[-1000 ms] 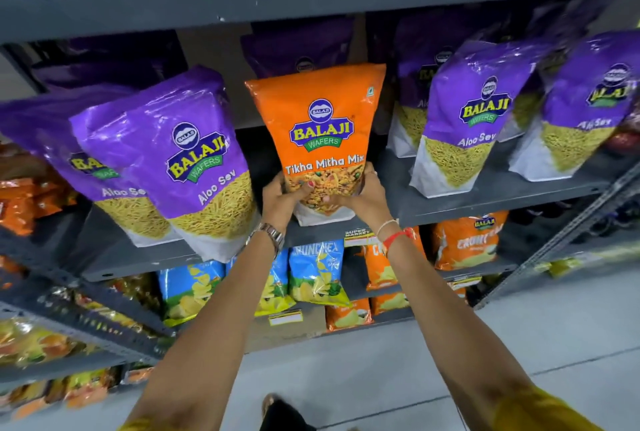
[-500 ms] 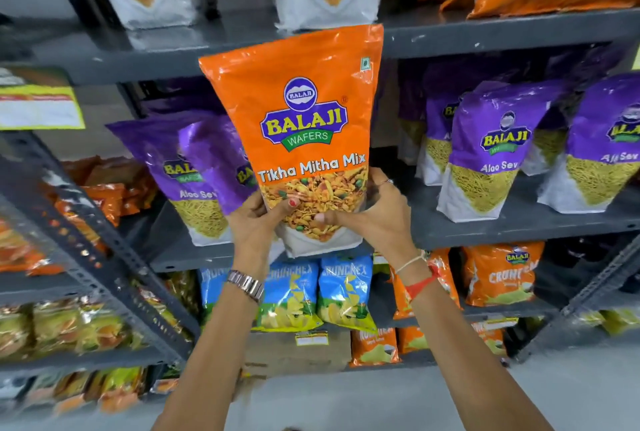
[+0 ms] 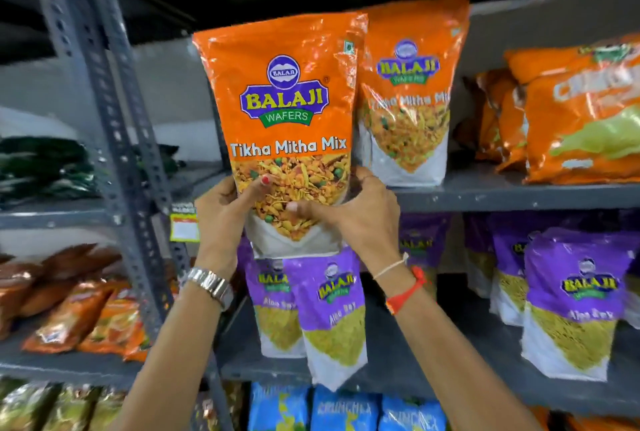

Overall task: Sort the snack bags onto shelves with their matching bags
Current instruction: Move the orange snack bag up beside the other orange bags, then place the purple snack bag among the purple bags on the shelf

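Observation:
I hold an orange Tikha Mitha Mix bag [image 3: 287,108] upright in front of the upper shelf [image 3: 502,193]. My left hand [image 3: 225,219] grips its lower left side, and my right hand [image 3: 349,212] grips its lower right side. Its bottom hangs below the shelf's front edge. Just behind and to the right, a matching Tikha Mitha Mix bag [image 3: 412,101] stands on that shelf. Purple Aloo Sev bags [image 3: 332,309] fill the shelf below.
Orange snack bags [image 3: 571,118] lie on the upper shelf's right part. A grey perforated upright [image 3: 114,139] divides this rack from the left one, which carries dark green and orange-brown bags. More purple bags [image 3: 575,302] stand lower right, blue bags [image 3: 346,410] at the bottom.
Both hands have lifted the orange bag from the purple Aloo Sev shelf up to the shelf above, beside its matching bag. The view has tilted upward.

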`<control>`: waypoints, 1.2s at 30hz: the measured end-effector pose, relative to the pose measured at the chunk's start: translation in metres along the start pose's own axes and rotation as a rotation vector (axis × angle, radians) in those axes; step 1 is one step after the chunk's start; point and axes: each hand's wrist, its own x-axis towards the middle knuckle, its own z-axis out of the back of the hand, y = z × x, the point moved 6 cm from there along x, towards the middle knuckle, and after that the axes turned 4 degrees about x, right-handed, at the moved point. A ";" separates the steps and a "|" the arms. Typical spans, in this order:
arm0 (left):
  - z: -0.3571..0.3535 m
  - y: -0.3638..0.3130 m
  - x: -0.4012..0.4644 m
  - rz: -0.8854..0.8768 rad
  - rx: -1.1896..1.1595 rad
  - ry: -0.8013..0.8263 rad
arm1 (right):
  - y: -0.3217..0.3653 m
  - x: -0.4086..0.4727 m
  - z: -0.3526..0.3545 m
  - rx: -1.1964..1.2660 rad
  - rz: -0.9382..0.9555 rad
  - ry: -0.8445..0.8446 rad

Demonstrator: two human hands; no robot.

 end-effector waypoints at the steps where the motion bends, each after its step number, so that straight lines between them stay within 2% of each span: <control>1: 0.003 -0.005 0.013 0.001 0.006 -0.014 | 0.009 0.010 -0.006 0.008 0.016 -0.010; 5: 0.015 -0.014 0.065 0.005 0.067 -0.061 | 0.034 0.050 -0.033 0.004 0.051 -0.021; 12: 0.011 0.004 0.129 0.088 0.168 -0.008 | 0.030 0.102 -0.070 0.008 0.011 0.014; 15: 0.009 0.016 0.145 0.099 0.130 0.014 | 0.025 0.115 -0.082 -0.002 0.007 0.029; 26: 0.019 0.049 0.156 0.113 0.133 -0.007 | 0.007 0.127 -0.108 -0.074 -0.010 0.085; 32: 0.021 0.049 0.154 0.058 0.231 0.020 | 0.009 0.109 -0.100 0.020 0.001 0.146; 34: 0.025 0.044 0.140 -0.017 0.214 -0.070 | 0.009 0.094 -0.083 0.062 0.038 0.042; 36: 0.035 0.040 0.115 -0.105 0.150 -0.248 | -0.001 0.075 -0.063 0.162 0.093 -0.108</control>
